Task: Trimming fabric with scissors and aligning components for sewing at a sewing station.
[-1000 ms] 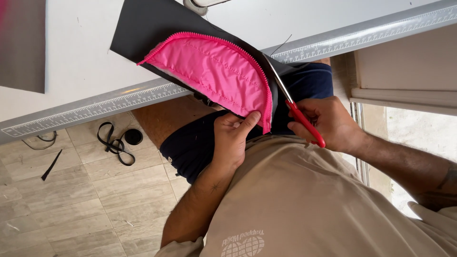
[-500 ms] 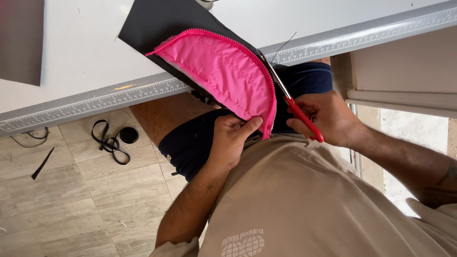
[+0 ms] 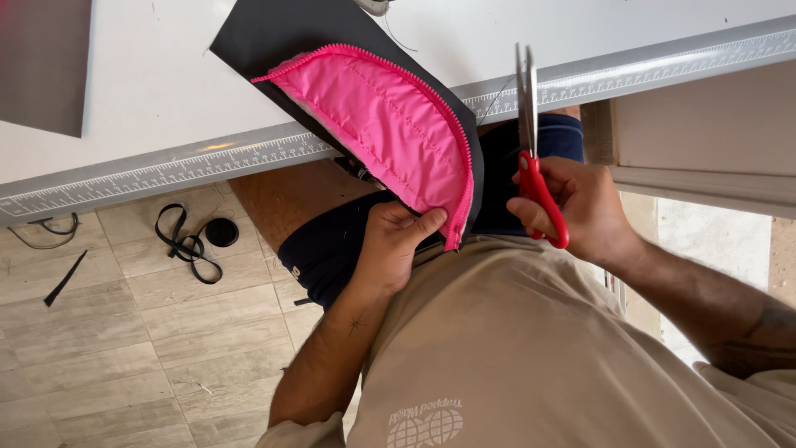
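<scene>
The left hand [image 3: 396,245] pinches the lower end of the pink quilted piece [image 3: 383,124] — thumb on top, fingers curled beneath — just below the table edge [image 3: 166,170]. That piece lies on black fabric [image 3: 282,33], draped over the same edge. To its right, the right hand [image 3: 584,207] is closed around the red handles of the scissors [image 3: 531,141], wrist bent, blades together and pointing up across the edge. Black straps [image 3: 186,245] lie on the floor below it.

Open white tabletop [image 3: 166,83] left of pink padded piece [image 3: 390,116] — scissors [image 3: 531,141] upright, blocking right side
</scene>
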